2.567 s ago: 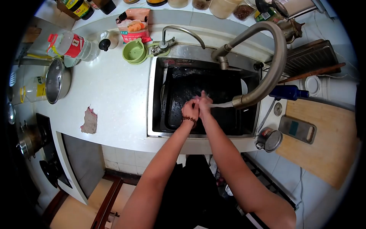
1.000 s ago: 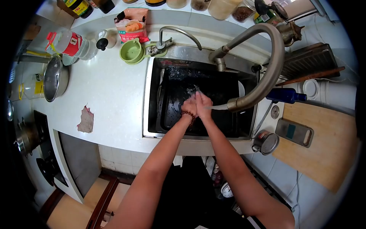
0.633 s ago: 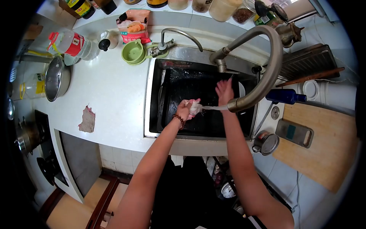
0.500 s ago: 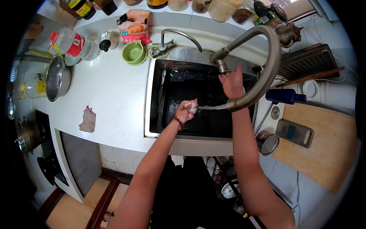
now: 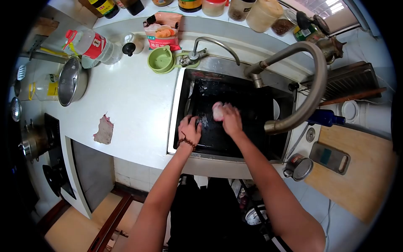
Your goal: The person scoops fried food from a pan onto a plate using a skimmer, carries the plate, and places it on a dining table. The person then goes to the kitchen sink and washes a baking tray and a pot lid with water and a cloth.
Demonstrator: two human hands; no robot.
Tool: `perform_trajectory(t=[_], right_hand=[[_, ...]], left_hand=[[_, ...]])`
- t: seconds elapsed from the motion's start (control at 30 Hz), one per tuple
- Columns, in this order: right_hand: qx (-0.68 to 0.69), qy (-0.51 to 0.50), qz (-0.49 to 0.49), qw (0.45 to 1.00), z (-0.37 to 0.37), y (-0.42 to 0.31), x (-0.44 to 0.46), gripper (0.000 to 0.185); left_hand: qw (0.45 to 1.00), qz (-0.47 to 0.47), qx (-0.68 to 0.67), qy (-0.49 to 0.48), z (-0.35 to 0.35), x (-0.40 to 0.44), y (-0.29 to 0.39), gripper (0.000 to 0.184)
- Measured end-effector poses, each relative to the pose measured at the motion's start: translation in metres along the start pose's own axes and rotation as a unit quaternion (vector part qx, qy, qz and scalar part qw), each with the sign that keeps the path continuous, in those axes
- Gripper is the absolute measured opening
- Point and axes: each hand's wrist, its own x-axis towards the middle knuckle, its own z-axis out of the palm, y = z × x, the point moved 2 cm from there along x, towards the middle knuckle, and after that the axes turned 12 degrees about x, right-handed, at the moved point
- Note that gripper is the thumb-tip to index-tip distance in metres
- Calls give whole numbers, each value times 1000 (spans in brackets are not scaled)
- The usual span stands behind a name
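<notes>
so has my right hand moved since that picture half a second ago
Yes: left and nearer you, judged against the tall faucet's base. The right hand was close by that base; now it is farther from it, at the pinkish lump.

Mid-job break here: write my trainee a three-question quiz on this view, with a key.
1. Which hand holds the pale pink lump?
2. True or false: the left arm wears a bracelet.
3. Which stands left of the sink? A) blue bottle B) metal bowl C) cutting board

Key: 1. The right hand. 2. True. 3. B.
</notes>
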Motion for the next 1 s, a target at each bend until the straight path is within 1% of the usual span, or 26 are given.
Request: perform_trajectory(t=[0.03,0.07,0.1,0.17,0.23,0.27,0.3,0.37,0.4,0.43,0.5,0.53,0.6,0.63,0.7,0.73,0.77,0.83,0.87,0.9,0.93,0.97,1.0], right_hand=[[-14,35,50,998,7,10,22,57],[19,50,121,991,10,16,43,58],[83,100,161,978,8,8,65,59],[29,176,102,979,45,7,101,55],[86,150,77,982,69,-9,116,47],[79,104,34,991,75,-12,117,39],[79,100,35,991,76,-15,114,39],[81,98,55,990,66,-21,100,32],[60,120,73,988,53,-21,91,28],[25,117,95,988,40,-20,82,30],[-29,4,205,978,26,-15,85,30],[-30,5,207,978,32,-14,90,30],[-48,36,160,985,56,-13,121,28],[-45,39,157,986,68,-15,138,28],[117,75,159,977,96,-14,167,17],[198,102,212,952,107,-9,178,20],[197,100,214,951,112,0,172,20],[390,159,160,893,74,-7,159,25],[376,143,165,900,62,-4,147,33],[373,140,169,901,46,-1,128,33],[280,121,134,943,27,-1,112,35],[183,105,94,973,14,-2,103,38],[181,107,94,973,14,3,93,38]], left_hand=[[996,-7,77,35,-10,-4,-3,39],[997,-48,32,-45,-2,-6,-16,52],[997,-63,-11,-46,10,-11,-28,56],[979,-153,-32,-132,21,-12,-43,58],[977,-150,-34,-150,21,-15,-46,58],[977,-156,-48,-141,20,-16,-47,57],[976,-161,-63,-132,20,-16,-49,56],[978,-153,-69,-127,25,-19,-54,55],[981,-141,-72,-116,27,-19,-56,55],[981,-140,-76,-114,30,-17,-58,55],[987,-117,-44,-105,33,-19,-58,54],[988,-113,-38,-98,33,-19,-57,54],[988,-111,-45,-96,34,-20,-57,54],[988,-112,-52,-95,32,-19,-56,54],[987,-114,-53,-104,28,-19,-55,55],[987,-113,-59,-100,28,-18,-56,55],[987,-111,-67,-98,28,-19,-56,55],[987,-105,-70,-99,32,-18,-57,55],[987,-102,-71,-104,34,-20,-58,54],[986,-104,-74,-109,34,-24,-57,54],[985,-105,-80,-114,32,-24,-57,54],[984,-103,-85,-116,30,-19,-56,54],[984,-100,-87,-115,32,-19,-57,54]])
